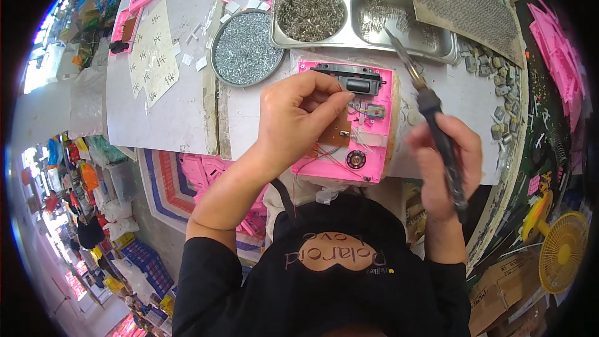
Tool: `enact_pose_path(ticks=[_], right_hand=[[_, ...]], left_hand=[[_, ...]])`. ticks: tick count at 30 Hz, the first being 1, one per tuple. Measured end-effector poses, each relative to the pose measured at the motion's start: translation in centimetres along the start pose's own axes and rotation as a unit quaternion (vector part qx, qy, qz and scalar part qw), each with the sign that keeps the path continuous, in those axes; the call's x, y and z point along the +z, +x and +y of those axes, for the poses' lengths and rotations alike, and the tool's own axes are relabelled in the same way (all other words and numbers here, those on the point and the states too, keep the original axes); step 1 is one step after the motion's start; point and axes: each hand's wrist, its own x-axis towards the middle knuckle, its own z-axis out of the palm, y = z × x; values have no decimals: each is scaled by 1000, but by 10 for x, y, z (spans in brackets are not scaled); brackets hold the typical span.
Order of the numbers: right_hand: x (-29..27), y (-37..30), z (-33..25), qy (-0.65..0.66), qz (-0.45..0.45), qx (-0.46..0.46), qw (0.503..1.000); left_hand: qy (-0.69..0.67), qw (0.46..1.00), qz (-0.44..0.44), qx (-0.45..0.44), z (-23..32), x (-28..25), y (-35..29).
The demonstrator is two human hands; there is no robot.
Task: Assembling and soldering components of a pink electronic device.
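A pink plastic housing (pixel 376 165) lies on the table in front of me. Fitted in it are a black battery compartment (pixel 360 85), a small motor (pixel 375 111), a brown circuit board (pixel 335 135), a round speaker (pixel 355 160) and thin loose wires. Over the housing's upper left, my left hand (pixel 304 109) is closed, thumb and forefinger pinched beside the battery compartment; what they pinch is too small to make out. My right hand (pixel 450 161), slightly blurred, is wrapped round the black handle of a soldering iron (pixel 430 103), raised right of the housing with its tip pointing up and away.
Beyond the housing stand a round tray (pixel 215 65) of small screws and a metal compartment tray (pixel 293 43) of springs. A board (pixel 458 9) of small parts leans at its right. Loose small motors (pixel 499 90) line the right edge. A yellow fan (pixel 563 253) stands lower right.
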Motion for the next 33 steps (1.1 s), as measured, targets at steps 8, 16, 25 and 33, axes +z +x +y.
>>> enact_pose_path(ticks=[8, 16, 25, 33], right_hand=[[52, 63, 18, -38, -76, 4, 996], [61, 62, 28, -75, -46, -7, 996], [48, 52, 28, -212, -27, -175, 961], [-9, 32, 8, -121, -85, -159, 976]], left_hand=[[-95, 994, -23, -44, 1, 0, 0], [-46, 998, -34, -5, -11, -9, 3], [45, 995, -72, 50, -16, -22, 17], [171, 976, -44, 129, -18, -8, 14]])
